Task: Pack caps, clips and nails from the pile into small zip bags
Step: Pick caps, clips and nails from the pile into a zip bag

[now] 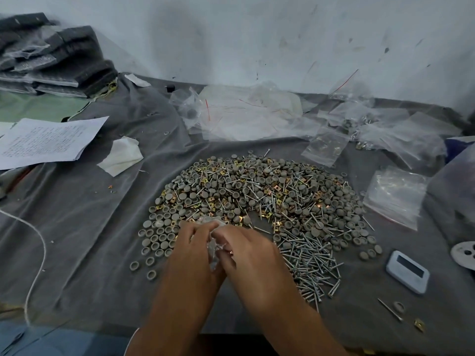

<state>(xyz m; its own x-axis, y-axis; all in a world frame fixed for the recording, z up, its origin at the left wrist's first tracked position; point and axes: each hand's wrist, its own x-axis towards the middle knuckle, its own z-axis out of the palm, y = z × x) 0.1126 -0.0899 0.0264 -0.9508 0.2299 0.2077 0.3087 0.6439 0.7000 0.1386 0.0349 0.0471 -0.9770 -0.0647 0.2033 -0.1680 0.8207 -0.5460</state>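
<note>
While both hands are working at the near edge of the pile (257, 201), the left hand (191, 249) and right hand (246, 249) are each pinching a small clear zip bag (213, 246) between them, fingers curled onto the crumpled plastic. Whether it's being opened or sealed, can't tell; contents mostly hidden, w/ a glint of brass near the right fingers.

Progress, judging from the head view only: early to mid. A big mixed heap is lying on the cloth: grey round caps (159, 238), brass square clips (279, 188), and nails (311, 263) bunching at the near right. A few filled bags (325, 147) are sitting at the back right, approx a handful, some w/ clips and nails showing. A stack of empty zip bags (395, 195) is waiting to the right of the pile. So most of the packing is probably left.

Surface is a wrinkled grey cloth (77, 214) covering the table. Printed sheets (48, 140) are lying at the left, a white tissue (120, 155) beside them, a white cord (38, 242) trailing down the left side. A small white device w/ a dark screen (407, 271) is resting near right. Dark packaged stacks (51, 57) are piling up at the back left against a scuffed pale wall (257, 34).
</note>
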